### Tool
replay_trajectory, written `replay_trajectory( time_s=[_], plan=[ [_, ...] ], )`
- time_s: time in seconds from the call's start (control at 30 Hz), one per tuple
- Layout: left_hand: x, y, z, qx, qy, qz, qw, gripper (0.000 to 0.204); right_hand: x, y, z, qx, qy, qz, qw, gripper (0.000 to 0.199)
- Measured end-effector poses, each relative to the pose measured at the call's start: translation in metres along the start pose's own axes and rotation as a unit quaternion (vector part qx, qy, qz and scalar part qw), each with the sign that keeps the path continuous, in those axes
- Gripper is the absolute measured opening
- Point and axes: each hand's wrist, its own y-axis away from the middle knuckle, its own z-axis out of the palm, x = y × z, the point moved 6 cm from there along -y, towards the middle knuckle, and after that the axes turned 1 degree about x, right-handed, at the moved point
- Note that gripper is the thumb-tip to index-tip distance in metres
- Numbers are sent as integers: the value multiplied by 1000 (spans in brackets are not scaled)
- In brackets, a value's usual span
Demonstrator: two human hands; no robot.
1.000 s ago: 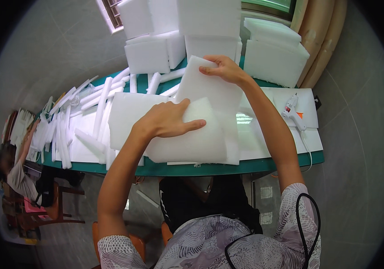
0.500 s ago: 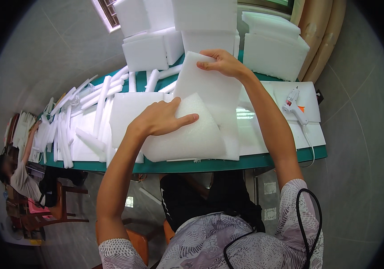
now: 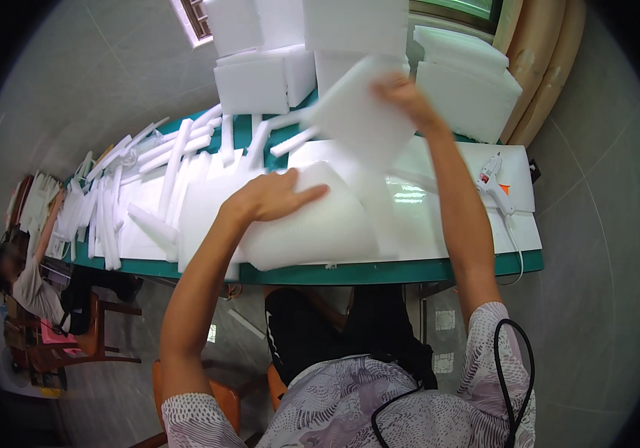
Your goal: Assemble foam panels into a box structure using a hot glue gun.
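Right-side surroundings: one white glue gun [image 3: 495, 190] on the white board [image 3: 518, 160], cord over the table edge. Three groups of white foam blocks [image 3: 253, 86] along the back, close behind the raised sheet. Loose foam strips [image 3: 174, 168] crowd the left, well over ten, overlap too heavy for an exact count. Tan rolls [image 3: 548, 71] at back right, at least two. One co-worker [image 3: 36, 295] seated far left, one arm out toward the strips. One green table [image 3: 439, 274] under it all.

Two handled sheets, both white foam. Far sheet [image 3: 357, 112] is tilted up above mid-table, its upper right edge pinched by the right hand [image 3: 407, 97], blurred. Near sheet [image 3: 309, 231] is at the front edge; left hand [image 3: 271, 198] lies over it, thumb spread from fingers; can't tell whether it's pinching or just pressing.
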Motion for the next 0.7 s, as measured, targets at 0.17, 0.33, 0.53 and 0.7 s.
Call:
replay_trajectory(
  time_s=[0.17,0.33,0.53,0.7],
  plan=[
    [-1,-19,6,12,-10,27,1000,95,-43,26,-56,160,-34,31,986,49],
    [14,-34,-10,45,-101,52,992,91,-67,37,-51,230,41,1,972,50],
    [43,5,-46,160,-64,137,975,66,-67,46,23,110,395,-74,909,54],
    [57,57,-63,186,2,217,958,55,-28,84,88,-181,461,11,869,54]
  ],
)
